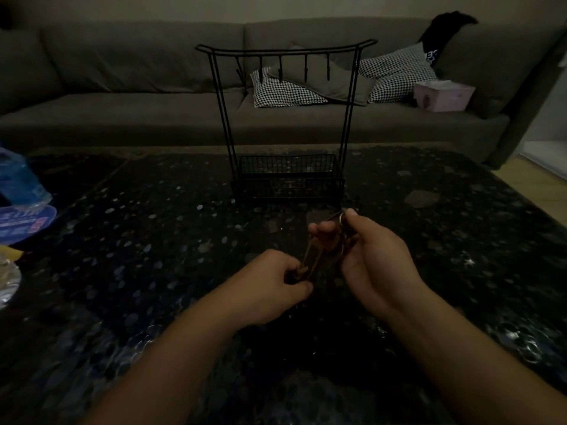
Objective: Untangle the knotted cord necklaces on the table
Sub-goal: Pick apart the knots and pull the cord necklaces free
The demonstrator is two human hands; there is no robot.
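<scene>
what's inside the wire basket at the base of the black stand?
Through the mesh of the wire basket on the black stand only the speckled table shows, no obvious item. The dark picture could hide something small.

Two hands: left hand (270,286), right hand (371,256). One wire stand (287,118). Two checked cushions (285,93) (399,72). One pink tissue box (441,95). One blue bottle (18,179). Cord count unclear.

Dark speckled table (129,240) carries black wire rack (287,124), blue bottle (18,182), perhaps plastic.
</scene>
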